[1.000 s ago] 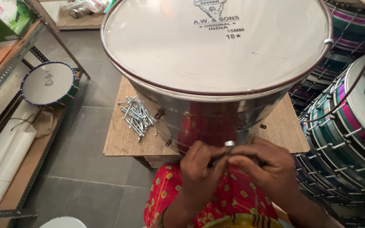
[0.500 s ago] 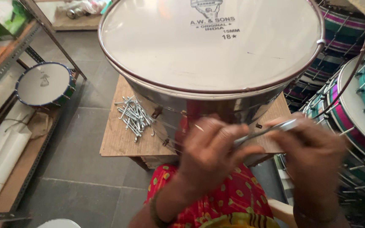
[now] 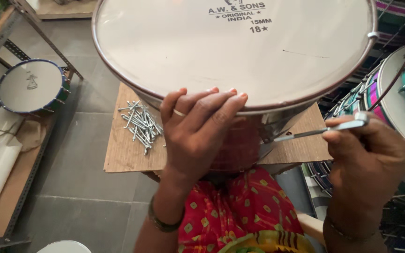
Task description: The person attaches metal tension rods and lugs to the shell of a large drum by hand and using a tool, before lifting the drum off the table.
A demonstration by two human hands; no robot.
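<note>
Since half a second ago your left hand point(image 3: 198, 136) has let go of the rod and gone up to the near rim of the big drum point(image 3: 233, 47), while your right hand point(image 3: 366, 154) has swung out to the right edge of the frame, taking the metal tension rod point(image 3: 322, 131) with it. Your left fingers now lie side by side, pressed flat over the rim at centre frame, thumb tucked low against the shiny shell. Your right thumb and forefinger pinch the rod's outer end; its inner tip points at the shell just below the hoop, right of centre.

To do this well, keep the left palm bearing down so the drum stays put on the cardboard-topped stand point(image 3: 127, 150), and guide the rod's tip along the shell rather than stabbing at it. Hold the rod level and close to its line of entry, and feel for the fitting before you push.

Much is out of sight. The fitting that the tip heads for sits under the hoop's overhang, and I cannot tell whether the tip already touches it. Your left hand covers the shell behind it. The far rim is cut off at the top of the frame. The loose rods point(image 3: 139, 124) heap at left centre, too tangled to count. The small drum point(image 3: 31, 86) at upper left and the stacked drums point(image 3: 399, 89) at right are partly cropped.
</note>
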